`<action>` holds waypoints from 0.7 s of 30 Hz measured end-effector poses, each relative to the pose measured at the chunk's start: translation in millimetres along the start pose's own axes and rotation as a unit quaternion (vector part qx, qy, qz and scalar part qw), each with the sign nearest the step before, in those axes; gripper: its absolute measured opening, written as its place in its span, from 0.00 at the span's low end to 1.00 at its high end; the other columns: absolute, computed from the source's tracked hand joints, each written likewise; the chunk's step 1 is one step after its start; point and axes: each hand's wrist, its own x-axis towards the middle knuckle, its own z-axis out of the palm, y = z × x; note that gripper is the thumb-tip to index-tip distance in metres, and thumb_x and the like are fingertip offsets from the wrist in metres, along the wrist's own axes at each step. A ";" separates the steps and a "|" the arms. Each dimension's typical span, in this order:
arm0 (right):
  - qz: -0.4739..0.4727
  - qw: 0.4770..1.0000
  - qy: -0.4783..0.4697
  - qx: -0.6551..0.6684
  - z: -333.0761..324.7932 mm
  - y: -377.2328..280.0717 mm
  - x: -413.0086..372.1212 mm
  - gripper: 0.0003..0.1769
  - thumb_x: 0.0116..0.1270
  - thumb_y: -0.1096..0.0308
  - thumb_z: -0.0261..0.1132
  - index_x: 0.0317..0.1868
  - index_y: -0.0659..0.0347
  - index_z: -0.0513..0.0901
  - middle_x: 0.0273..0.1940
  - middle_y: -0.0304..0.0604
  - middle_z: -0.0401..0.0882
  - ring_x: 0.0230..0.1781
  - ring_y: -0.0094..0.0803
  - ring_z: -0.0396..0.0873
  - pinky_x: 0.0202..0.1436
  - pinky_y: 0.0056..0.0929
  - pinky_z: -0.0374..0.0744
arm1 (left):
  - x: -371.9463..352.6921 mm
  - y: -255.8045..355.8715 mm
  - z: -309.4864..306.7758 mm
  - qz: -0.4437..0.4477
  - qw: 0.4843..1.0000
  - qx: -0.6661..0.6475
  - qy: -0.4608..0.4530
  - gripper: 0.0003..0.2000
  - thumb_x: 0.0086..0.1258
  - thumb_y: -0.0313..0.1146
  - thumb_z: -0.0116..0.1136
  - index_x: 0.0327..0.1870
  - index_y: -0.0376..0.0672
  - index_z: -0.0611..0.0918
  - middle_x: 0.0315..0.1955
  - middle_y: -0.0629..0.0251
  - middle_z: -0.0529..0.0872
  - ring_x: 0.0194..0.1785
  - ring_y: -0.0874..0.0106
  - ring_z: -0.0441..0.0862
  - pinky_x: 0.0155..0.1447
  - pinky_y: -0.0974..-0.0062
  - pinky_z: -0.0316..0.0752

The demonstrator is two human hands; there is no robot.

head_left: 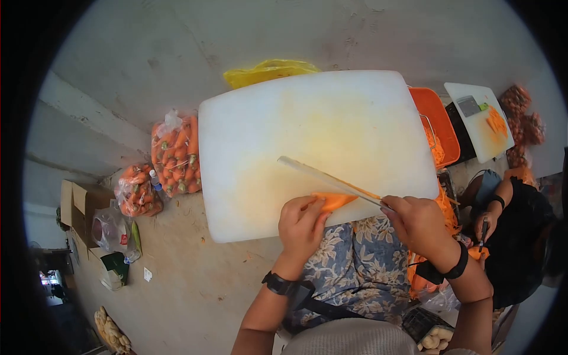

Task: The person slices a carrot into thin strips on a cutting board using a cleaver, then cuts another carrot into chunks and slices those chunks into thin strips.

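Note:
A large white cutting board [319,130] with yellowish stains lies in front of me. Near its front edge my left hand [302,225] pinches an orange piece of carrot [335,201] between thumb and fingers. My right hand [414,222] is closed round the handle of a long knife [325,178], whose blade points up and left across the board. The blade passes just beyond the carrot piece; a thin orange strip lies along it. Whether blade and carrot touch is unclear. The knife handle is mostly hidden by my fingers.
Bags of carrots [176,157] stand left of the board, near a cardboard box [86,207]. An orange tub [447,127] is at the right. Beyond it lies a smaller board [482,124] with carrot slices. At the lower right, a co-worker's hands [486,222] hold a tool and carrot.

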 end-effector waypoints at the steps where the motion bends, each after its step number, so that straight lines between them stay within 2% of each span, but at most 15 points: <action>1: -0.021 1.000 -0.016 -0.015 0.3 -2.7 -3.2 0.09 0.61 0.67 0.67 0.42 0.56 0.81 0.21 0.43 0.76 0.19 0.39 0.78 0.24 0.35 0.77 | -1.3 -0.1 -0.9 -0.010 1.000 -0.003 -0.002 0.14 0.52 0.28 0.73 0.42 0.40 0.87 0.43 0.59 0.82 0.47 0.62 0.79 0.48 0.69 0.77; 3: -0.047 0.996 -0.051 -0.057 -2.3 -6.7 -6.8 0.13 0.56 0.70 0.67 0.44 0.56 0.81 0.22 0.39 0.73 0.19 0.35 0.78 0.22 0.35 0.75 | -5.5 -0.1 -3.1 -0.029 0.999 -0.007 -0.014 0.13 0.55 0.29 0.71 0.42 0.41 0.87 0.44 0.60 0.82 0.47 0.59 0.80 0.50 0.65 0.76; 7: -0.072 0.988 -0.077 -0.110 -5.7 -6.6 -11.0 0.16 0.55 0.71 0.67 0.46 0.58 0.81 0.21 0.37 0.71 0.18 0.32 0.76 0.20 0.32 0.73 | -8.8 0.4 -4.7 -0.038 0.998 0.028 -0.036 0.12 0.52 0.25 0.69 0.39 0.41 0.87 0.43 0.59 0.83 0.47 0.58 0.80 0.50 0.63 0.75; 9: -0.091 0.982 -0.094 -0.139 -7.8 -6.1 -13.1 0.20 0.53 0.72 0.67 0.50 0.61 0.81 0.21 0.37 0.69 0.17 0.30 0.74 0.19 0.30 0.70 | -8.1 -0.1 -2.1 0.020 1.000 0.011 -0.020 0.13 0.46 0.23 0.68 0.36 0.41 0.88 0.41 0.56 0.84 0.45 0.55 0.80 0.47 0.60 0.75; 10: -0.090 0.981 -0.103 -0.138 -9.0 -6.8 -13.6 0.20 0.53 0.72 0.67 0.50 0.61 0.81 0.21 0.37 0.69 0.17 0.30 0.74 0.19 0.30 0.70 | -9.5 0.0 -1.4 0.012 1.000 0.008 -0.024 0.13 0.46 0.23 0.68 0.36 0.41 0.88 0.41 0.56 0.84 0.45 0.55 0.80 0.47 0.60 0.75; 13: -0.082 0.979 -0.132 -0.135 -11.4 -9.0 -15.3 0.23 0.50 0.72 0.67 0.51 0.62 0.81 0.21 0.36 0.67 0.16 0.29 0.72 0.19 0.29 0.68 | -15.1 1.0 -0.4 -0.010 0.998 -0.005 -0.062 0.13 0.47 0.22 0.66 0.37 0.40 0.88 0.45 0.55 0.84 0.49 0.54 0.81 0.53 0.60 0.75; 19: -0.092 0.982 -0.141 -0.085 -16.4 -3.9 -11.1 0.27 0.48 0.73 0.66 0.53 0.66 0.81 0.21 0.35 0.65 0.15 0.28 0.70 0.18 0.29 0.67 | -33.3 -0.5 -4.0 -0.036 0.987 0.054 -0.147 0.15 0.56 0.30 0.65 0.46 0.42 0.87 0.48 0.56 0.85 0.52 0.53 0.82 0.59 0.54 0.75; 21: -0.092 0.983 -0.139 -0.080 -19.7 -3.4 -9.9 0.28 0.47 0.74 0.65 0.53 0.68 0.81 0.21 0.34 0.65 0.15 0.27 0.70 0.17 0.29 0.67 | -37.3 -2.2 -6.0 0.020 0.979 0.110 -0.170 0.16 0.59 0.33 0.64 0.49 0.43 0.86 0.49 0.57 0.85 0.52 0.54 0.82 0.60 0.53 0.75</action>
